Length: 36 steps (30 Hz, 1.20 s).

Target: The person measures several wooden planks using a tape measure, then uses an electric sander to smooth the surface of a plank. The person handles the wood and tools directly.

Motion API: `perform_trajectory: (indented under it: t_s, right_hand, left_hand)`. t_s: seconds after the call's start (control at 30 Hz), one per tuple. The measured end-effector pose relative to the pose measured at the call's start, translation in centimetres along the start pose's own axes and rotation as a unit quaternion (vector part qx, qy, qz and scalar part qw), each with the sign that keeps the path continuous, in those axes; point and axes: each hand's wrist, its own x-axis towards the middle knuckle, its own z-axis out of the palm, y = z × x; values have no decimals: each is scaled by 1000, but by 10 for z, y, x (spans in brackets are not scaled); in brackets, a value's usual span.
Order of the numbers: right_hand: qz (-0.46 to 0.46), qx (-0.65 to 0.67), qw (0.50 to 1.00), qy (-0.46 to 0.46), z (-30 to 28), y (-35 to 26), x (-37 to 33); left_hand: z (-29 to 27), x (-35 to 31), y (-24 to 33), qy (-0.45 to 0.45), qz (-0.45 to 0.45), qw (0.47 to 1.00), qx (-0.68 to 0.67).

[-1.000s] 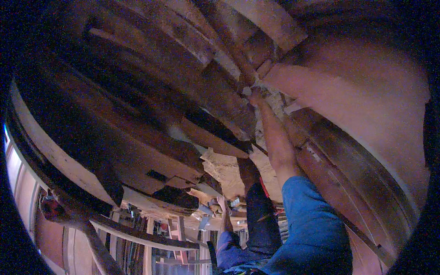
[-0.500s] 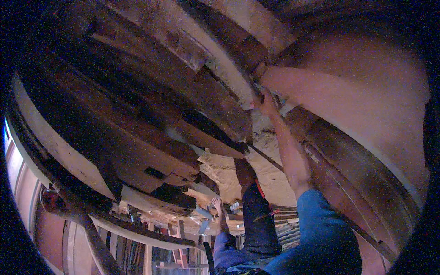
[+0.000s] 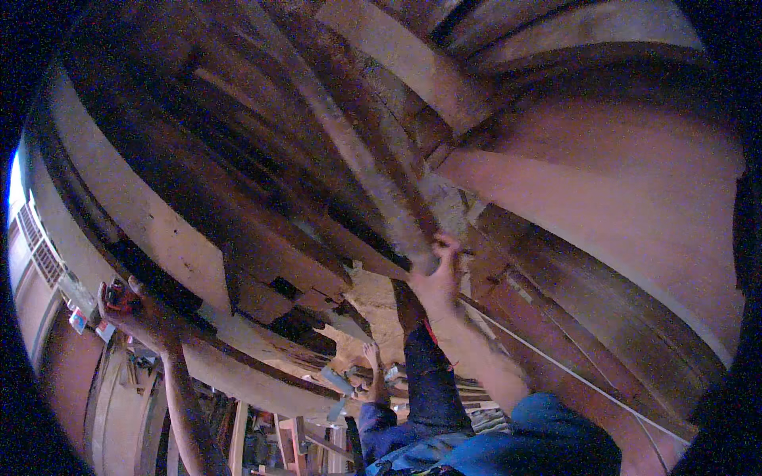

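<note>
My right hand (image 3: 436, 274) is closed around the near end of a long, narrow wooden board (image 3: 353, 155), which slopes up and away to the far left over other timber. Low at the left, my left hand (image 3: 143, 317) curls round a small red-and-black object (image 3: 123, 297) whose kind I cannot make out. That hand is beside the outer edge of a pale curved plank (image 3: 254, 365). Dim light and some blur hide the finger details.
Dark boards (image 3: 230, 190) are stacked in the middle. A broad reddish panel (image 3: 603, 190) lies at the right, above a thin white strip (image 3: 587, 382). Wooden frames (image 3: 290, 444) stand near the lower edge. A dark trouser leg (image 3: 427, 381) is over light wood.
My right hand has come nearer to me, and the narrow board's end has come with it. The view has shifted, so my left hand appears higher and further right.
</note>
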Motion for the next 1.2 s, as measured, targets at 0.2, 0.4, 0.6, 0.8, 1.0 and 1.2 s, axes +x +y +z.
perform_trajectory:
  t_s: [0.2, 0.4, 0.6, 0.8, 1.0, 1.2]
  right_hand:
    - [-79, 103, 969, -208, 57, -4, -45]
    - [9, -11, 968, -251, 111, 51, -39]
    - [-75, -9, 978, -196, 131, 63, 6]
    - [109, 39, 983, -144, 156, 52, 33]
    - [172, 43, 932, -315, 155, 63, 70]
    - [70, 137, 950, -273, 151, 49, 71]
  left_hand:
    - [7, -18, -5, -63, 58, 992, 94]
    - [26, -19, -18, -27, 41, 999, -1]
    - [50, -14, -16, -18, 55, 998, 37]
    - [52, -13, -15, 13, 99, 994, 40]
    - [54, -12, -21, 21, 105, 994, 9]
    - [51, -12, -13, 8, 93, 995, 38]
